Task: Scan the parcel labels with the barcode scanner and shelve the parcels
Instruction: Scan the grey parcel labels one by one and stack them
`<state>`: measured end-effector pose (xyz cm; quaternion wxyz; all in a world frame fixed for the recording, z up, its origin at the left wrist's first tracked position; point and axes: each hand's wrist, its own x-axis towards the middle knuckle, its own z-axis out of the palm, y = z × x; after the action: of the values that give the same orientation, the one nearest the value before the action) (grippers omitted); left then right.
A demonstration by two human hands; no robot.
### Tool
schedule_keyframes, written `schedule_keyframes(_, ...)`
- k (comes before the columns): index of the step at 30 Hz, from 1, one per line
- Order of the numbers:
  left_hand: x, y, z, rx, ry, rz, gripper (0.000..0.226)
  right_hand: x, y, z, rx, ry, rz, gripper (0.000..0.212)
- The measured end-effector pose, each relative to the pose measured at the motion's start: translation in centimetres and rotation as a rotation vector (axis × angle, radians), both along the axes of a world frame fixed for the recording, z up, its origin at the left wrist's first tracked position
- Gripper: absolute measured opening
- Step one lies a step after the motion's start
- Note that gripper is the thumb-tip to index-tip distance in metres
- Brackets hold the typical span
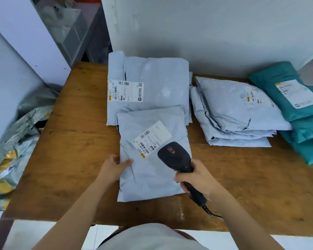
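A pale grey parcel bag [152,179] lies flat near the front of the wooden table [76,147], its white label [152,138] facing up. My left hand [116,165] grips the bag's left edge, thumb on top. My right hand [197,179] grips the handle of a black barcode scanner [175,156], whose head hovers just right of and below the label. A larger grey parcel [152,83] with its own label lies behind it.
A stack of grey parcels [231,112] sits at the right, with teal parcels [296,112] beyond them at the table's right end. Crumpled grey and yellow bags [13,145] are heaped off the table's left side. A white wall stands behind the table.
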<state>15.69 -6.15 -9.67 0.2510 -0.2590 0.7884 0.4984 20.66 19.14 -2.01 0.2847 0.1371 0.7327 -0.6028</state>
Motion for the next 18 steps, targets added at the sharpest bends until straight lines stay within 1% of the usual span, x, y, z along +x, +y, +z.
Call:
schedule_keyframes(2,-0.1,0.3,0.2,-0.010,-0.008,-0.023,0.048,-0.2,-0.5,0.0,0.039,-0.003,0.059,0.017)
schedule_keyframes(4,-0.2,0.6,0.3,-0.030,-0.002,-0.057,0.054,-0.5,-0.9,0.2,0.074,0.005,0.088,0.016)
schedule_keyframes(7,0.1,0.6,0.5,-0.025,0.024,-0.068,0.059,-0.9,-1.3,0.2,0.104,0.017,0.061,0.011)
schedule_keyframes(13,0.6,0.6,0.8,-0.026,0.031,-0.057,0.065,-0.8,-1.9,0.2,0.087,0.016,0.066,0.008)
schedule_keyframes(18,0.2,0.7,0.7,-0.031,0.014,-0.040,0.067,-0.3,-1.8,0.1,0.057,0.041,0.110,0.016)
